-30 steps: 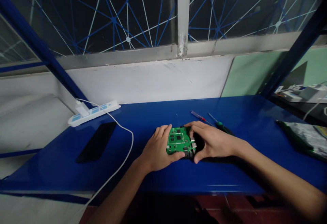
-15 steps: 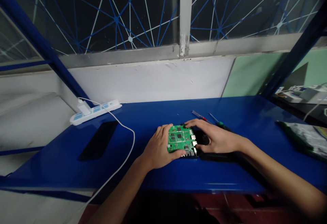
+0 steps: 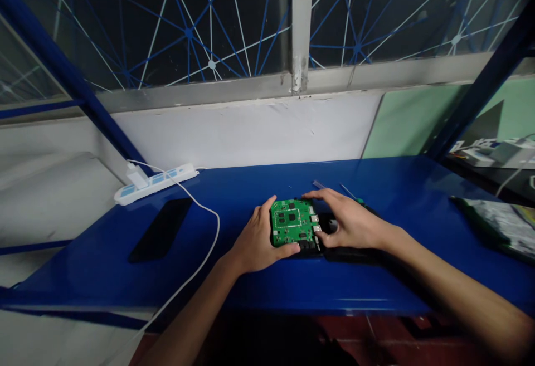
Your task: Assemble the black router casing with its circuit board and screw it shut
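A blue table point(image 3: 234, 185) stands against a pale wall point(image 3: 242, 135) beneath a window. The green circuit board point(image 3: 287, 225) is near the table's front edge, between the hands, face up. The left hand point(image 3: 256, 243) is part-closed on its left side, thumb along the near edge, presumably to steady it. The right hand point(image 3: 351, 222) is curved wide, fingertips at the far right corner and thumb by the metal ports (pressure cannot be told), likely gripping edges to spare the components. A dark part point(image 3: 353, 255) lies beside the board; a screwdriver point(image 3: 348, 190), partly hidden, rests beyond the right hand, apparently within reach.
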